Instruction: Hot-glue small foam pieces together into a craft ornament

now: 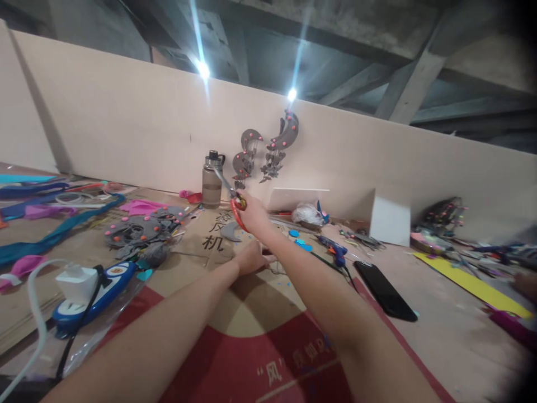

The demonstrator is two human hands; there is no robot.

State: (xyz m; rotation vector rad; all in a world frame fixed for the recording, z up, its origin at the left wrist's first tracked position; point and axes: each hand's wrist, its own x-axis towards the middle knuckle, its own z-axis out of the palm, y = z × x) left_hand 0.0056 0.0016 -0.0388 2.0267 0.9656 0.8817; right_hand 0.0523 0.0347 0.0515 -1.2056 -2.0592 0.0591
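Note:
My right hand (254, 214) is closed round the red handles of a pair of scissors (238, 211), raised above the cardboard. Their metal blades point up and to the left, in front of a water bottle (212, 182). Lower down, my left hand (250, 258) rests close to the cardboard sheet (235, 319) with its fingers curled. Whatever is in those fingers is too hidden to name. Just beyond the left hand lies a grey crescent cutout (230, 232), flat beside black printed characters.
A blue glue gun (333, 250) and a black phone (385, 290) lie to the right. Grey felt pieces with pink dots (140, 232) pile up at left, behind a blue power strip (96, 299). Crescent ornaments (286, 131) hang on the pale partition (126, 123).

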